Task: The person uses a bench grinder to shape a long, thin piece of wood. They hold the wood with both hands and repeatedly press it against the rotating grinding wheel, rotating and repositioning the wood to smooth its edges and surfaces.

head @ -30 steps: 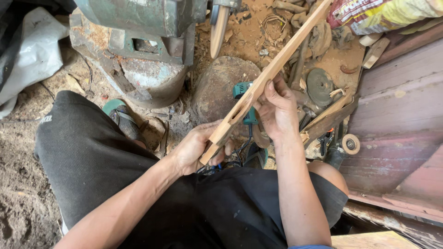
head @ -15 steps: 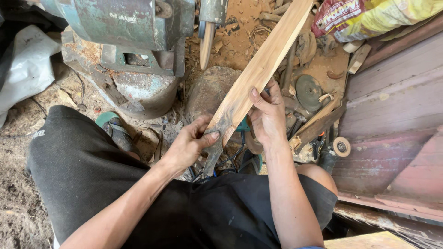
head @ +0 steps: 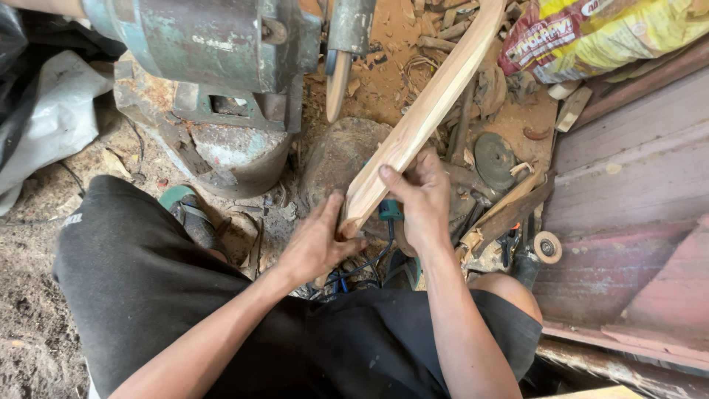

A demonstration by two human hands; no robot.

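Head cam: wooden strip [head: 425, 111] now lies steeper vs. 1 s ago, far end up near the top edge; both hands have slid toward its near end. Left hand [head: 314, 244] clamped on the bottom tip, right hand [head: 421, 199] wrapped round it just above. Green motor housing [head: 199, 44] w/ tapered spindle [head: 338, 85] stands beyond, round disc [head: 493, 157] & printed sack [head: 598, 33] to the right on the dusty floor.

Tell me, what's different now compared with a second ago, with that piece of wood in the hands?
The long wooden strip has been turned from its narrow edge to show its broad face and now stands steeper. The left hand has slid to its lower end; the right hand still grips it just above. The green motor and sawdust-covered ground are unchanged.
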